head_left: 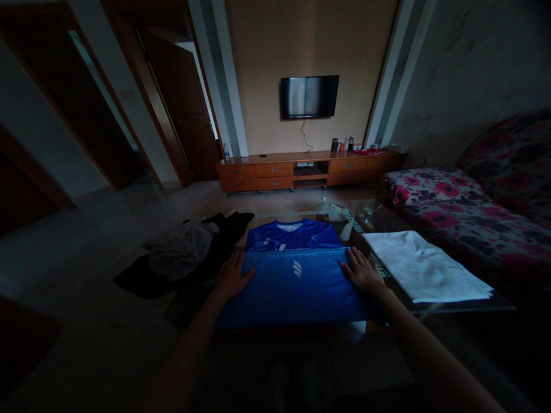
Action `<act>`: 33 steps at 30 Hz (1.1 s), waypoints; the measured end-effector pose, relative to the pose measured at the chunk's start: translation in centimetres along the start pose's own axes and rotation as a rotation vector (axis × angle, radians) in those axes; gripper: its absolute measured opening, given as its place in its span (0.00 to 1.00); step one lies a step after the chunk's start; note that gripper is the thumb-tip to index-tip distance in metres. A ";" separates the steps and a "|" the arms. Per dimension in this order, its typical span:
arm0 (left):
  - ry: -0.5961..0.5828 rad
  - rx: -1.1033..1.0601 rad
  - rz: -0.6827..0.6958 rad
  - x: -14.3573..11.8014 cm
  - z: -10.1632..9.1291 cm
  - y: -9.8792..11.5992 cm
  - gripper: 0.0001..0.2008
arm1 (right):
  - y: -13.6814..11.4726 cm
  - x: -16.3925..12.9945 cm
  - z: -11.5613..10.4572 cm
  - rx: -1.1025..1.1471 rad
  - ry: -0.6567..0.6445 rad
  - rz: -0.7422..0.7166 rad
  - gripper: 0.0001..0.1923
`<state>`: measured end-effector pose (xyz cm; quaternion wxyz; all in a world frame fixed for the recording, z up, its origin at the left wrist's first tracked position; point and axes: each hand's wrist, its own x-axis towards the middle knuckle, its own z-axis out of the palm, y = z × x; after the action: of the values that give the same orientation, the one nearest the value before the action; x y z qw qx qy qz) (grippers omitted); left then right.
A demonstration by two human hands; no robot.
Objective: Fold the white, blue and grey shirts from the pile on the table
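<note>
A blue T-shirt (275,292) lies on the glass table in front of me, its lower part folded up over the chest. The collar and part of the chest print show above the folded edge, and a pale logo sits on the folded part. My left hand (235,276) rests flat on the left side of the fold, fingers spread and pointing away from me. On the right side of the fold lies my right hand (362,271), also flat, with its fingers extended. Neither hand grasps the cloth.
A folded white cloth (424,267) lies on the glass table (469,306) at right. Heaped grey clothing (181,249) and black clothing (140,278) lie at left. Beyond are a flowered sofa (456,189), a low wooden cabinet (275,176) and a wall television (309,97).
</note>
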<state>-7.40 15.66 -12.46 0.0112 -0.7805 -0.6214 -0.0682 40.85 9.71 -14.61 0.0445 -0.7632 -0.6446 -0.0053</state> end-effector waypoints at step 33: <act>-0.019 -0.034 -0.015 0.1 0.6 1.0 0.36 | -2.7 -0.4 -1.0 0.052 -0.062 -0.007 0.37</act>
<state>-6.32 15.55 -13.01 -0.0082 -0.7764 -0.6261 -0.0714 38.21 9.70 -13.52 0.0442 -0.7592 -0.6484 0.0352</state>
